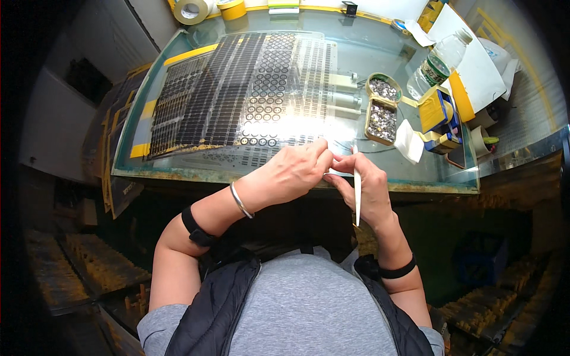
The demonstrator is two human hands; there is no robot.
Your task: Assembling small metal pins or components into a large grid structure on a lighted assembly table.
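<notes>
My two hands meet above the near edge of the glass-topped table [415, 183]. My left hand [297, 169] is closed, its fingertips pinched together against those of my right; whatever they pinch is too small and hidden to name. A slim white stick-like tool [357, 199] with a tapered lower end is held in my right hand [371, 185], between thumb and fingers. Just beyond the left hand lies a sheet [231, 80] with rows of black bars and rings, partly under glare.
A round tin [383, 76] and a rectangular tin [369, 127], both holding small shiny pieces, stand right of the sheet. Nearby are white tissue [408, 142], a blue-and-yellow box [436, 110] and a plastic bottle [442, 62]. Tape rolls [191, 10] sit at the far left.
</notes>
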